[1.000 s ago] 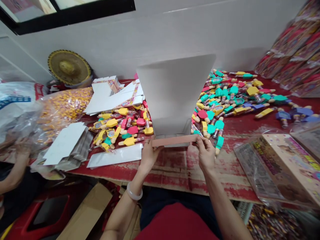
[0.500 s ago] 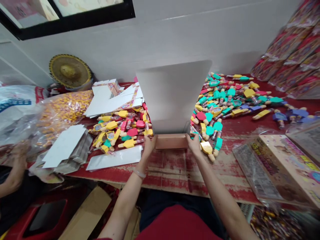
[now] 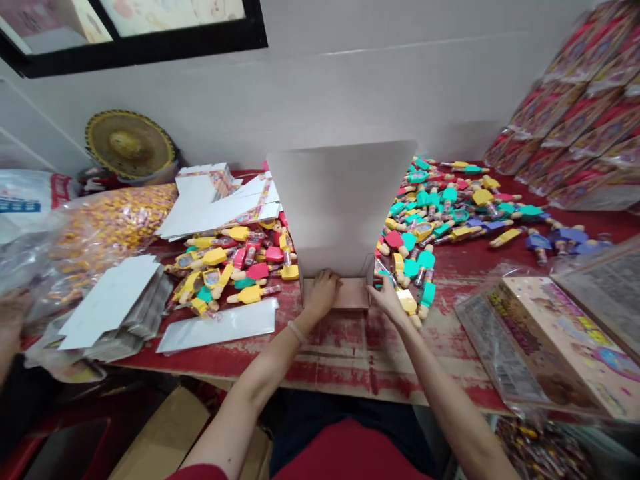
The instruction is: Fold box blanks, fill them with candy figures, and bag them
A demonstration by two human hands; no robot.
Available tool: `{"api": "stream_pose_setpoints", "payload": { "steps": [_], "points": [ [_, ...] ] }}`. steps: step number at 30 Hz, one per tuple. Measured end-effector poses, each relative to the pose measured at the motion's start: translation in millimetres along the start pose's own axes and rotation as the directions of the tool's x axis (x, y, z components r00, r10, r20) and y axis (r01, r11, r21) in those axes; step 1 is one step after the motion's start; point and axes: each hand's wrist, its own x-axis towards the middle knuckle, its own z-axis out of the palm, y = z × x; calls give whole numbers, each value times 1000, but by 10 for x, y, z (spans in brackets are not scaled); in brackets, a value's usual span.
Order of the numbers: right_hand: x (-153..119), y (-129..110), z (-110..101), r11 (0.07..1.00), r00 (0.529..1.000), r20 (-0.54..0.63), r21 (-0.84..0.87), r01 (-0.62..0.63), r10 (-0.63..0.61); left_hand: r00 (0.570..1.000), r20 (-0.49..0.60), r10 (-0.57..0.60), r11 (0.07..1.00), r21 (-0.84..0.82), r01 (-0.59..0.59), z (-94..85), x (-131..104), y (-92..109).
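An open cardboard box (image 3: 345, 207) stands on the worn red table, its tall grey-white back panel upright and its low brown tray part facing me. My left hand (image 3: 324, 292) reaches into the tray part, its fingers spread over the inside. At the box's right front edge is my right hand (image 3: 387, 299), thumb and fingers apart, touching the side wall. Yellow, red and green candy toys (image 3: 250, 270) lie left of the box. More toys (image 3: 425, 233), mostly green and yellow, lie close by on the right.
Flat white cartons (image 3: 117, 300) are stacked at the left, near a bag of small candies (image 3: 115, 220) and another person's hand (image 3: 13, 320). A white strip (image 3: 220, 327) lies in front. Wrapped printed boxes (image 3: 560, 340) sit at right; packed goods (image 3: 585, 127) rise behind.
My left hand has moved from the box's left front corner into its tray part. My right hand has loosened at the right corner. The view has shifted slightly.
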Motion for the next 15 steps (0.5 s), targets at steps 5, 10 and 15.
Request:
{"api": "stream_pose_setpoints", "payload": {
  "steps": [5,10,15],
  "points": [
    [-198,339,-615,971,984,-177,-232,-49,7,998,-65,-6,1000,-3,6,321,-218,-67],
    [-389,340,-760,735,996,-91,-676,-46,-20,996,-62,-61,998,-12,60,441,-218,-9],
    [-489,304,-668,533,987,-56,-836,-129,152,994,-64,-89,994,56,93,441,-172,122]
  ]
}}
